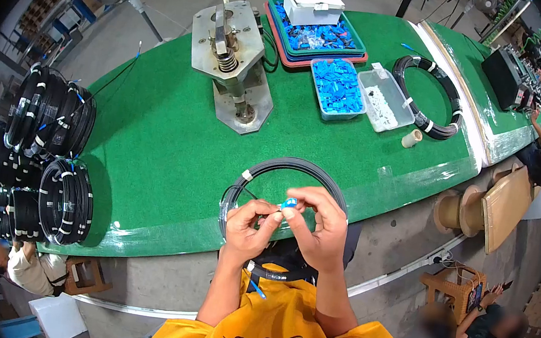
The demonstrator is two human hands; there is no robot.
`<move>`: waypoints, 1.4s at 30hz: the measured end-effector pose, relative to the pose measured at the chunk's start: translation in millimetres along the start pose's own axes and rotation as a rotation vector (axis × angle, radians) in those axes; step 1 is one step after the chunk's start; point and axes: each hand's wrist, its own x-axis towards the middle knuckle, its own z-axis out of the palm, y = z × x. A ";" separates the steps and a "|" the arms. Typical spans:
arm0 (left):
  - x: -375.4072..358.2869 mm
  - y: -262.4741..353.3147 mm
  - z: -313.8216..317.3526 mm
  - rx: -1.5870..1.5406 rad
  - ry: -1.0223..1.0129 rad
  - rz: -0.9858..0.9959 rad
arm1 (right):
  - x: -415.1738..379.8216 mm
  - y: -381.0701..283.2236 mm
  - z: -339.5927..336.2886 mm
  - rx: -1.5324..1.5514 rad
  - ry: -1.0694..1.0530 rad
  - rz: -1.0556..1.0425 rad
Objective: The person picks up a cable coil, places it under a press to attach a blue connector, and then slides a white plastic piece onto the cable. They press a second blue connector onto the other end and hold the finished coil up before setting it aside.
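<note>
Above a coil of black cable [297, 165] at the front edge of the green table, my two hands meet. My left hand [252, 226] pinches the thin black cable just behind a small blue connector [289, 203]. The thumb and fingers of my right hand [319, 224] close around that blue connector, with a bit of white showing on it. Another blue-tipped cable end [258, 290] hangs below, near my lap. The coil has white ties around it.
A metal press [228, 41] stands at the back centre. Beside it are a tray of blue parts [358, 42], a tub of blue pieces [338, 88], a box of white pieces [384, 108] and a cable coil [398, 70]. Coils [50, 110] are stacked left. People sit around.
</note>
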 end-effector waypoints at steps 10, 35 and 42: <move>-1.9 0.0 -8.1 0.007 -0.027 -0.095 | 0.2 -0.1 1.0 -0.020 -0.030 0.044; 0.0 6.3 2.1 -0.031 0.044 -0.079 | -5.5 -3.5 12.2 0.117 0.073 0.067; 2.0 10.8 1.5 -0.057 0.054 -0.115 | 2.8 -15.9 4.5 -0.103 -0.009 0.003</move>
